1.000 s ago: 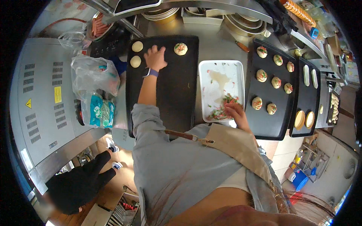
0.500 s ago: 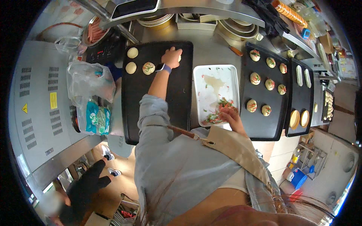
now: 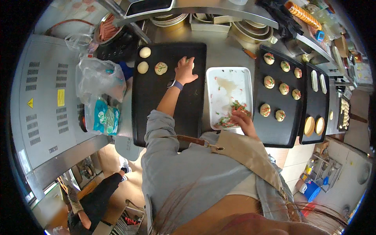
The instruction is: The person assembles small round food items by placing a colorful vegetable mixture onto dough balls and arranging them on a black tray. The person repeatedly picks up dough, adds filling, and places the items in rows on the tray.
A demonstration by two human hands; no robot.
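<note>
My left hand point(image 3: 185, 72) reaches over a black baking tray point(image 3: 168, 109), its fingers stretched and apart on top of a dough round point(image 3: 191, 64). That round is mostly hidden under the fingers, with a bit of green showing. A topped dough round point(image 3: 160, 68) lies to its left, bearing red and green shreds. Two plain dough rounds, one at the far corner point(image 3: 145, 52) and one nearer point(image 3: 143, 67), sit at the tray's left. My right hand point(image 3: 246, 124) is in a white tray point(image 3: 213, 98), fingers bent into a heap of red and green shredded topping point(image 3: 237, 109).
Right of the white tray, another black tray point(image 3: 274, 131) carries several topped dough rounds. Beyond it a further tray point(image 3: 316, 105) holds pale long dough pieces and two round rings. Plastic bags point(image 3: 102, 80) lie at left. A metal shelf point(image 3: 203, 11) overhangs the back. A person stands lower left.
My left hand has opened its fingers over the dough round, its thumb now sticking out to the right. My right hand stays in the topping. The view has shifted slightly; the other person has moved.
</note>
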